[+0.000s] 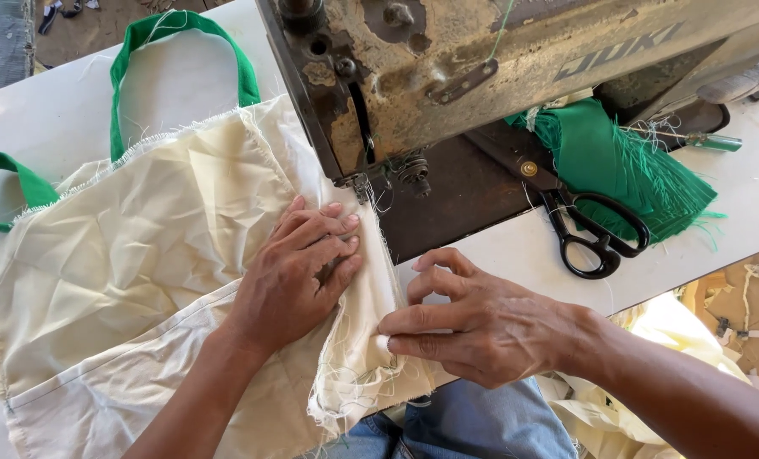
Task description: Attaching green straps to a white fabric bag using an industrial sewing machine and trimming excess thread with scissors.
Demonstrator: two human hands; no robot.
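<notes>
Left hand (299,272): flat, fingers together, pressing cream fabric (141,255) (frayed edges) just short of the presser foot (361,185) of a worn sewing machine (481,76). Right hand (473,323): fingertips pinching the folded fabric edge beside the left hand. Beyond the right hand: black scissors (596,229), green strap bundle (626,161)

- White tabletop (48,119) fills the frame's upper half.
- Cream cloth bag (124,255) with green handles (180,25), left.
- Sewing machine (498,68), top centre.
- Black scissors (587,225) and green strips (626,166), right.
</notes>
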